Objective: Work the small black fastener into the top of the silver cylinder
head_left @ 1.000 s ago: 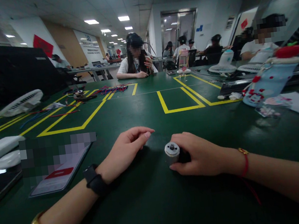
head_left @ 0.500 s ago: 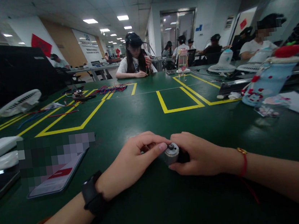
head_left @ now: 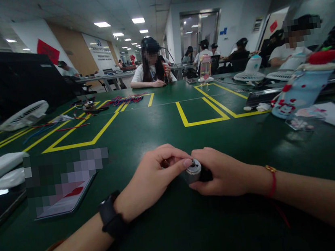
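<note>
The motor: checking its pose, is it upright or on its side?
On its side: the motor lies on the table, its shaft end facing the left hand.

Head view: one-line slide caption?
Right hand grips a small metal motor on the green table; left hand pinches at its shaft end.

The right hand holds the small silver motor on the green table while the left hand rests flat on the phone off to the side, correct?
Not quite. The left hand is not on the phone; in the head view its fingertips meet the shaft end of the small silver motor. The rest stands: the right hand holds that motor on the green table.
</note>
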`<state>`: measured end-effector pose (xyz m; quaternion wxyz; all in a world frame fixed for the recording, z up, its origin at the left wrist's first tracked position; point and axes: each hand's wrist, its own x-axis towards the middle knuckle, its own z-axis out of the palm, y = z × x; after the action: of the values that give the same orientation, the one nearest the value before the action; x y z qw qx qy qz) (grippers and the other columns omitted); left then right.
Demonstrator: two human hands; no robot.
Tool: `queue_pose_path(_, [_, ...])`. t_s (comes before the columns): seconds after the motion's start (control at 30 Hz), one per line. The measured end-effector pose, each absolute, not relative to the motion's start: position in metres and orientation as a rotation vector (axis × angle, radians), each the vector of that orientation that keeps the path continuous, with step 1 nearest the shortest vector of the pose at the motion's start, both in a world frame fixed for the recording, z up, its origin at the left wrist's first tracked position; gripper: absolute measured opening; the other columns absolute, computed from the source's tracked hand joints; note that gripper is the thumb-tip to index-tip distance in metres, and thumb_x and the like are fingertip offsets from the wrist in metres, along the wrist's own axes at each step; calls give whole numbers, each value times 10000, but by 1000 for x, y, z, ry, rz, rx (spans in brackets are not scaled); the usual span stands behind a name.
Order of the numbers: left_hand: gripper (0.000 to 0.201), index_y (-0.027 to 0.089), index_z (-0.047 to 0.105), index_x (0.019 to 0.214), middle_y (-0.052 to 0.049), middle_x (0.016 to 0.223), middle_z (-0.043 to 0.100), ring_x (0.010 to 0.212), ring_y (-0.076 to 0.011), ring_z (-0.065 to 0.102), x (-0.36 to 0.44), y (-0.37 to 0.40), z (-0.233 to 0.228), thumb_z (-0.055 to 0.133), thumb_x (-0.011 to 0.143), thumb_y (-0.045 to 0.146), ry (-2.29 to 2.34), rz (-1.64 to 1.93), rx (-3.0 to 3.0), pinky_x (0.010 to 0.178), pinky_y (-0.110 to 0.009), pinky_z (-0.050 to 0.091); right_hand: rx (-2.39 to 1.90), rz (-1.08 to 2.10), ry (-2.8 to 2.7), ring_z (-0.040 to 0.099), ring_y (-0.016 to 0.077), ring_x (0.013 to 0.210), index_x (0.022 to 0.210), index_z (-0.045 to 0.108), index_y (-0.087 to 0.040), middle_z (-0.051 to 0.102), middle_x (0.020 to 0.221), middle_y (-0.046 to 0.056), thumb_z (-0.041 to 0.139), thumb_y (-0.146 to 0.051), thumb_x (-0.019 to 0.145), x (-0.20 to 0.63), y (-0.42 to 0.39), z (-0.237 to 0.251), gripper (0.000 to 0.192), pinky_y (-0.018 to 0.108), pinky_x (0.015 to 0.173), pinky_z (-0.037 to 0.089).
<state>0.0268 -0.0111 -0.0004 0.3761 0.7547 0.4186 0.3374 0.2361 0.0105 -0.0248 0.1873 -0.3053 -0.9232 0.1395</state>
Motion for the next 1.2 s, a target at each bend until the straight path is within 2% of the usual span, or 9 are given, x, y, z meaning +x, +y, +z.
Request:
queue_pose_path(0.23, [152, 189, 697, 923, -34, 926, 663, 850, -172, 619, 28, -10, 0, 602, 898, 304, 1026, 920, 1866, 774, -297, 489, -862, 466, -2615, 505, 173, 747, 934, 540, -182, 600, 862, 31, 666, -341, 782, 236, 11, -24, 254, 312, 669, 363])
queue_pose_path(0.5, [170, 194, 694, 925, -25, 922, 640, 831, -165, 595, 15, -2, -1, 601, 898, 334, 1058, 919, 1903, 758, -296, 472, -907, 453, -2625, 481, 164, 708, 862, 523, -189, 580, 824, 18, 674, -353, 766, 237, 9, -20, 243, 309, 650, 356])
queue_pose_path(0.93, [115, 213, 725, 890, -9, 950, 572, 887, -150, 569, -7, 12, -12, 638, 877, 288, 926, 583, 2135, 827, -284, 434, -902, 469, -2636, 476, 167, 719, 870, 537, -184, 573, 830, 17, 684, -352, 765, 237, 10, -19, 247, 302, 651, 350])
queue_pose_path(1.2, [112, 249, 732, 900, -12, 991, 578, 979, -174, 546, -8, 17, -17, 637, 878, 304, 904, 459, 2284, 887, -315, 411, -898, 476, -2628, 478, 167, 725, 891, 546, -182, 578, 839, 22, 683, -349, 769, 238, 10, -20, 248, 299, 649, 347])
